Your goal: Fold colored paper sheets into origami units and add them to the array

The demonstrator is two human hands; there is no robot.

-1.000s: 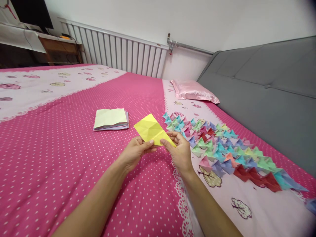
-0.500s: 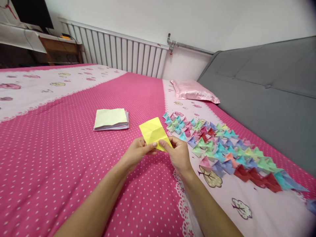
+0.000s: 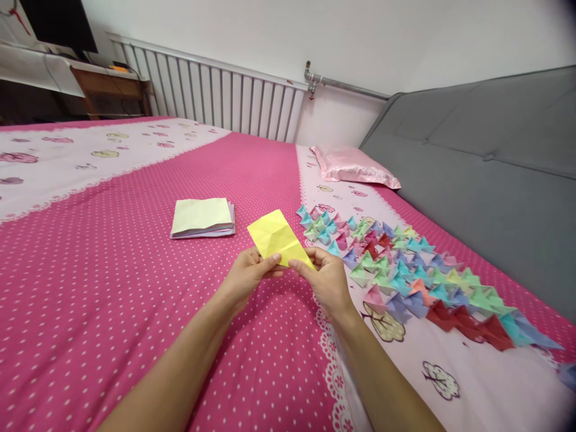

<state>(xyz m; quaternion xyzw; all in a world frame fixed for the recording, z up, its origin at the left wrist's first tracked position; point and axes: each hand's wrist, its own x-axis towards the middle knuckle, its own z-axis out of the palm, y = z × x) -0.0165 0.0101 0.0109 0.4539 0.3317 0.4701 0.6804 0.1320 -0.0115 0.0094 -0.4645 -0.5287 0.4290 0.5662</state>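
A creased sheet of yellow paper (image 3: 276, 235) is held up in front of me, above the pink bedspread. My left hand (image 3: 252, 268) pinches its lower left edge, thumb on top and fingers behind. At the lower right corner, my right hand (image 3: 324, 277) grips the same sheet with its thumb on the near face. The fingers behind the paper are partly hidden. Left of it lies a stack of paper (image 3: 202, 217) with a pale yellow sheet on top. Rows of small folded paper boats (image 3: 402, 273) in many colours stand to the right of my hands.
The bed carries a pink dotted bedspread (image 3: 112, 288) with white printed bands. A pink satin pillow (image 3: 355, 166) rests by the grey headboard (image 3: 477, 162). Behind the bed are a white radiator (image 3: 216, 90) with a pipe, and a desk (image 3: 112, 93) with a black monitor (image 3: 58, 24).
The yellow paper has shifted slightly up and to the left and now looks wider and flatter. My left hand has moved a little left and up with it; my right hand barely moved.
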